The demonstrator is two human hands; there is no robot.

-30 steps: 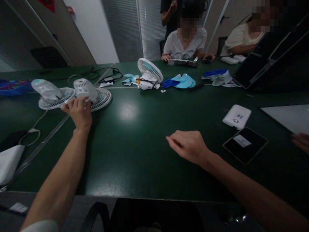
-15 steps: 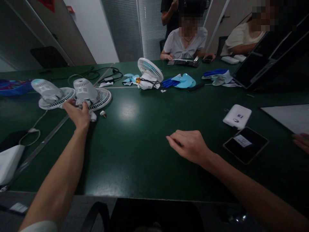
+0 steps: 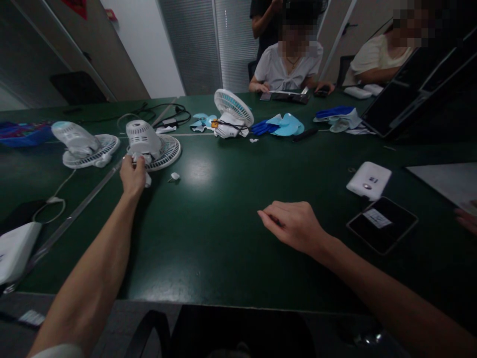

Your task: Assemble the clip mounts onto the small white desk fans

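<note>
My left hand (image 3: 134, 174) is closed on the near side of a white desk fan (image 3: 139, 134), at the left of the table. The fan lies with its round grille (image 3: 172, 153) down and its slotted base up; my fingers partly hide its neck. Just to its right lies a small white piece (image 3: 175, 176) with a thin stem. My right hand (image 3: 292, 223) rests on the green table (image 3: 208, 238) in a loose fist, with nothing visible in it. To the left of the held fan, a second white fan (image 3: 80, 141) lies in a similar pose.
Farther back are a third fan (image 3: 234, 117), blue fan blades (image 3: 290, 124), gloves (image 3: 337, 117) and black cables (image 3: 179, 115). A white box (image 3: 369, 180) and a dark tablet-like device (image 3: 382, 224) lie right of my right hand. Other people sit across the table.
My left hand and the fan it grips have shifted to the right over the table. The small white piece has also moved right and turned. My right hand has stayed in place.
</note>
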